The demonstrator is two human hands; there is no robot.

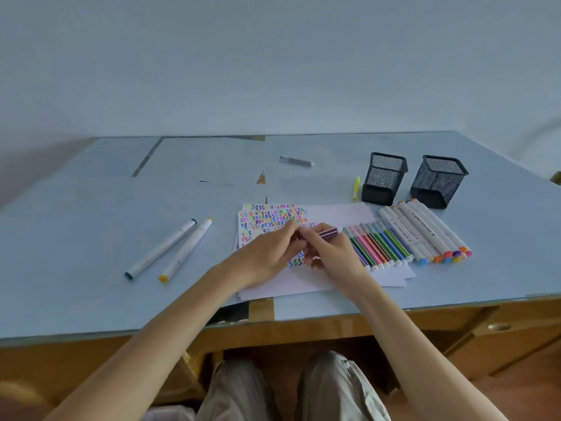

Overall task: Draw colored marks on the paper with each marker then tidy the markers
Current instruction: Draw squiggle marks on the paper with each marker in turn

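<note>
Head view: a purple marker (324,233) is gripped by both hands above the paper (321,278), the left hand (267,253) curled round its near end and the right hand (329,253) pinching the barrel. Rows of coloured squiggles are seen on the sheet's left part. A row of markers (406,238) is laid at the sheet's right edge. Two white markers (170,247) are placed well to the left on the table (91,208). Farther back, two mesh holders (413,180), a yellow marker (355,188) just left of them and a grey pen (297,161) are shown.
</note>
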